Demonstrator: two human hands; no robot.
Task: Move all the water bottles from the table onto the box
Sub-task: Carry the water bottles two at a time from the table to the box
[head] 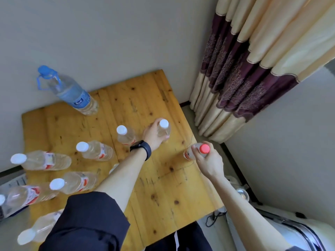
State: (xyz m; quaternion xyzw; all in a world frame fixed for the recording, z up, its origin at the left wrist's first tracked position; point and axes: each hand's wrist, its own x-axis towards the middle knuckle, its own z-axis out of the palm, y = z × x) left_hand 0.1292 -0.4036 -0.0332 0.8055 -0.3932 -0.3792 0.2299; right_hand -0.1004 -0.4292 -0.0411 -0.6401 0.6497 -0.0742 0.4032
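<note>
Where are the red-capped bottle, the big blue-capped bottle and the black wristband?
red-capped bottle (204, 148), head view, on its cap.
big blue-capped bottle (71, 91), head view, on its clear body.
black wristband (140, 149), head view, on its face.

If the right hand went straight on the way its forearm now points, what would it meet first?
Probably the white-capped bottle gripped by the left hand; the right hand itself holds a red-capped bottle. Depth is unclear.
</note>
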